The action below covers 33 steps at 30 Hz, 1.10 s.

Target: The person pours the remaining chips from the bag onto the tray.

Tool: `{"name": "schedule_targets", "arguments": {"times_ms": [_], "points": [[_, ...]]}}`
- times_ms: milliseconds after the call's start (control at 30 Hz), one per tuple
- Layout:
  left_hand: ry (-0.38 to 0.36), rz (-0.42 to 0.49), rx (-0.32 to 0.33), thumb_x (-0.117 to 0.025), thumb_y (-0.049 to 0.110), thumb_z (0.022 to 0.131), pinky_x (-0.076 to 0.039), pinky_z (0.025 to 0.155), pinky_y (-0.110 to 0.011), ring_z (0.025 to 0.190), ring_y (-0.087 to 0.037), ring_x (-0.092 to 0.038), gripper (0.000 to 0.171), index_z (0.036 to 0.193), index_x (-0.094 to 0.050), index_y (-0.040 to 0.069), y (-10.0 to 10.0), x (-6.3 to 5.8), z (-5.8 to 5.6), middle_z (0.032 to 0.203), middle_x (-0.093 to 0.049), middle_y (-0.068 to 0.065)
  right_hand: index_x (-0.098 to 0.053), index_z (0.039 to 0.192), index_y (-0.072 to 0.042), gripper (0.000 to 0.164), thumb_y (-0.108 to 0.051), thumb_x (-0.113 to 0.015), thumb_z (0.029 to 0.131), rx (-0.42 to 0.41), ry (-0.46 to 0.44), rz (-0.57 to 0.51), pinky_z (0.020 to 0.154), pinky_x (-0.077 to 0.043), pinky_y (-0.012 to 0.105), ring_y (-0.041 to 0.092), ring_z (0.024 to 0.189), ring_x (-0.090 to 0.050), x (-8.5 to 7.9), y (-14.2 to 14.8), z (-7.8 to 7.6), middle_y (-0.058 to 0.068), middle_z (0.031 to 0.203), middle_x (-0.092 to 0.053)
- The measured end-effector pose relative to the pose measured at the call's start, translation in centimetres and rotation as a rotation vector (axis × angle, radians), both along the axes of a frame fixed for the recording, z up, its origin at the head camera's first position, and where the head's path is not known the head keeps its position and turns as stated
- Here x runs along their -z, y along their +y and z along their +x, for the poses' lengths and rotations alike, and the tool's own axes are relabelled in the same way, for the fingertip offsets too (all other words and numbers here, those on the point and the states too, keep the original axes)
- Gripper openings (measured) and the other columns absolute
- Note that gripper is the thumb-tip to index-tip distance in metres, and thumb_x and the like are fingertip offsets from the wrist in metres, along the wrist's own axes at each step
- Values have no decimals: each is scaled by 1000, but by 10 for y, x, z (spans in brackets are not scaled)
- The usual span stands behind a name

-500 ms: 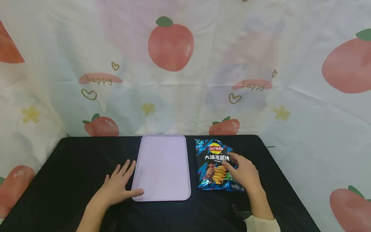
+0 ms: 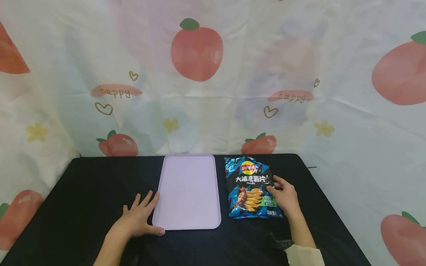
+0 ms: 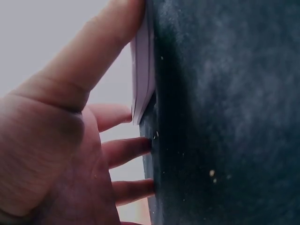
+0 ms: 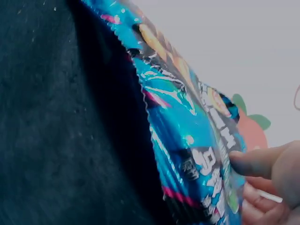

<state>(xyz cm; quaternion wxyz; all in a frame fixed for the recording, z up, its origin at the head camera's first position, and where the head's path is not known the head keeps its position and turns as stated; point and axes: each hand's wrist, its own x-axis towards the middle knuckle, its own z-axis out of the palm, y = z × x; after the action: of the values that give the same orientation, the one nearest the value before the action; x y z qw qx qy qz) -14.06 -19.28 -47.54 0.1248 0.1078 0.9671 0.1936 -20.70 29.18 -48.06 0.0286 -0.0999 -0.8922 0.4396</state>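
Observation:
A blue-and-black bag of potato chips (image 2: 249, 190) lies front up on the table, right of a pale lilac tray (image 2: 188, 192). My right hand (image 2: 285, 194) is at the bag's right edge. In the right wrist view its thumb (image 4: 253, 161) presses on the printed front, with the other fingers curled at the bag's side, partly hidden. My left hand (image 2: 136, 220) is spread along the tray's left edge. Its index fingertip touches the rim, and the thumb lies by the near left corner. The left wrist view shows the thumb (image 3: 89, 51) against the tray's side (image 3: 144, 70).
A black cloth (image 2: 199, 249) covers the table. Behind it and at both sides hangs a pale curtain (image 2: 226, 122) with fruit prints. A dark strap (image 2: 281, 243) is on the right wrist, by a cream sleeve (image 2: 304, 255).
My right hand has moved from over the bag's front to its right edge, uncovering more print. My left hand has slid slightly nearer, its thumb coming off the tray's corner.

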Motion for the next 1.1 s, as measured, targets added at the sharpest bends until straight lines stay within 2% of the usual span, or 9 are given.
{"name": "schedule_targets", "arguments": {"times_ms": [133,300,400,567,700,800,867,1033,1100], "points": [[7,-7,1,-80,71,61,-14,95,-87,143,-61,-14,126,158,-27,12,2,-1,-2,163,-23,-23,-43,151,-9,52,-17,-58,102,7,60,-106,79,-48,24,25,110,-53,-9,2,-4,20,126,-58],[-5,-11,-17,-78,72,64,-13,97,-87,144,-60,-14,123,158,-28,13,3,-1,-4,162,-24,-22,-47,149,-12,48,-21,-58,102,-34,143,-213,77,-49,17,11,99,-56,-30,-4,-4,13,117,-62],[-3,-8,-22,-78,73,64,-13,97,-87,143,-60,-15,122,158,-28,14,3,0,-5,162,-25,-22,-50,146,-11,46,-20,-60,102,-110,224,-259,79,-50,16,7,96,-58,-44,-9,-3,9,113,-61],[28,-30,-16,-77,74,64,-16,95,-87,142,-60,-19,122,158,-30,13,3,2,-4,160,-28,-23,-54,140,-5,41,-16,-61,101,-284,361,-281,83,-51,16,6,98,-63,-66,-21,0,2,110,-64],[46,-41,-9,-77,74,64,-19,94,-87,141,-61,-21,121,157,-30,12,3,1,-1,159,-29,-23,-58,135,-4,36,-13,-62,100,-378,416,-244,83,-53,17,7,97,-65,-82,-33,-1,10,112,-67],[40,-36,-10,-77,72,65,-18,93,-88,141,-61,-21,120,157,-30,12,3,-1,1,160,-29,-23,-60,132,-5,33,-9,-61,99,-427,453,-170,81,-52,17,7,94,-65,-93,-42,-3,16,112,-67],[29,-32,-11,-78,72,66,-17,94,-88,142,-60,-19,120,158,-29,12,3,-2,1,160,-28,-23,-61,129,-3,31,-4,-61,98,-444,475,-103,79,-52,17,11,92,-66,-105,-52,0,19,110,-67],[22,-36,-12,-78,72,65,-16,94,-88,142,-60,-19,121,158,-29,12,3,-2,-1,160,-27,-23,-63,126,-2,31,1,-64,95,-485,526,35,69,-52,22,21,84,-68,-120,-69,-2,18,108,-69],[21,-36,-13,-78,73,64,-16,94,-88,142,-60,-19,121,158,-30,12,2,-2,-1,160,-27,-23,-64,126,-6,31,-1,-65,95,-510,541,66,67,-53,23,21,82,-69,-117,-71,-8,14,106,-70]]}}
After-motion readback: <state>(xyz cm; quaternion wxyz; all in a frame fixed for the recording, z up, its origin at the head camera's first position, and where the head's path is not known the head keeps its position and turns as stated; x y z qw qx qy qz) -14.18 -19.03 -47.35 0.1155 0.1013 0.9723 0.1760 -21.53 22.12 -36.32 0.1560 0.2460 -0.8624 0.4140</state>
